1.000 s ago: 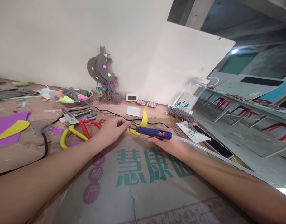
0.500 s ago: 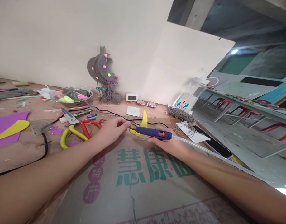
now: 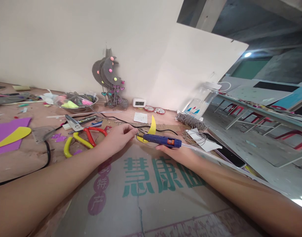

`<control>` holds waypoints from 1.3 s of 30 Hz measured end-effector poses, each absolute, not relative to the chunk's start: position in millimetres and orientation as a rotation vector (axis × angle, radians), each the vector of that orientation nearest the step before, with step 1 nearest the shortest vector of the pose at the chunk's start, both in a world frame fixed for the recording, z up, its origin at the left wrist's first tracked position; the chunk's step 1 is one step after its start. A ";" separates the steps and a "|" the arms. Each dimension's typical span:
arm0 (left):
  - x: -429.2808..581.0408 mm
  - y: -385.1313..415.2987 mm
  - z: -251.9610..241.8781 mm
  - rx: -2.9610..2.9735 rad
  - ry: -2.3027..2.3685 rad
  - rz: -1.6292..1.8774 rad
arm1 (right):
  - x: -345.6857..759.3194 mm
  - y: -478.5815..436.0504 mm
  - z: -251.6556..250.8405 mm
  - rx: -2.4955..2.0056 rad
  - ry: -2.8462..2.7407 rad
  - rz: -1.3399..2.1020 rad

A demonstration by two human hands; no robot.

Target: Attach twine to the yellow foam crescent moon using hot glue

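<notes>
Right hand [image 3: 177, 153] wrapped round blue glue gun [image 3: 162, 140], left hand [image 3: 116, 136] pinching yellow foam crescent [image 3: 152, 126] toward far edge of table [image 3: 30, 154]; gluing seems underway, crescent not attached yet

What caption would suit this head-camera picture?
Right hand holds a blue glue gun by a yellow foam crescent, left hand touching its end.

The cardboard sheet [image 3: 165, 210] bears green "慧康" and purple "特产"
</notes>
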State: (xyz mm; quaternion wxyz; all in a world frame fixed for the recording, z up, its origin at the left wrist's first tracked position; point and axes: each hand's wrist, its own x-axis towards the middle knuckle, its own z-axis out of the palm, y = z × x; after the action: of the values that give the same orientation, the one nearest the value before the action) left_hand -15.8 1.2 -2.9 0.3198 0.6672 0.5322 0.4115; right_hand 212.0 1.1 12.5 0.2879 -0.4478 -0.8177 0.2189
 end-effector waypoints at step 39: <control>-16.0 0.4 -1.8 1.799 1.404 1.093 | 212.1 3.0 12.9 -1.241 -2.118 0.638</control>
State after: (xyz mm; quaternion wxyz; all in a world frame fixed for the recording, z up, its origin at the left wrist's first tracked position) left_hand -16.0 0.4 -1.8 0.3010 0.6779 0.5293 0.4118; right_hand 212.1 3.0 12.9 0.2979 -0.4671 -0.7971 0.2402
